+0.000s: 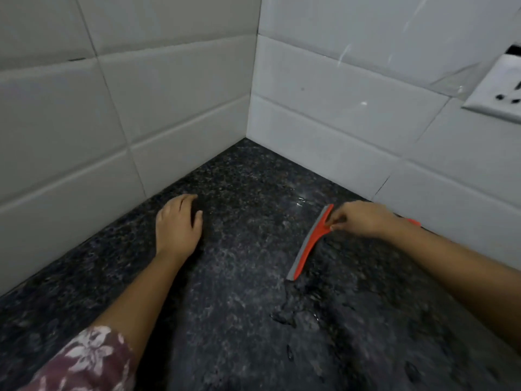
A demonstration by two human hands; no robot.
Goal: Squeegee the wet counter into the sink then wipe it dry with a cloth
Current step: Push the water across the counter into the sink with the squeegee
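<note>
An orange squeegee (308,245) with a grey rubber blade lies blade-down on the dark speckled granite counter (248,292), right of centre. My right hand (363,221) grips its handle; the handle's orange end shows behind my wrist. My left hand (179,224) rests flat on the counter near the left wall, fingers apart, holding nothing. Water film and puddles glisten below and beside the blade (293,314). Neither a sink nor a cloth is in view.
White tiled walls (324,94) meet in a corner behind the counter. A white wall socket (499,88) sits at the upper right. My floral sleeve (84,362) shows at the lower left.
</note>
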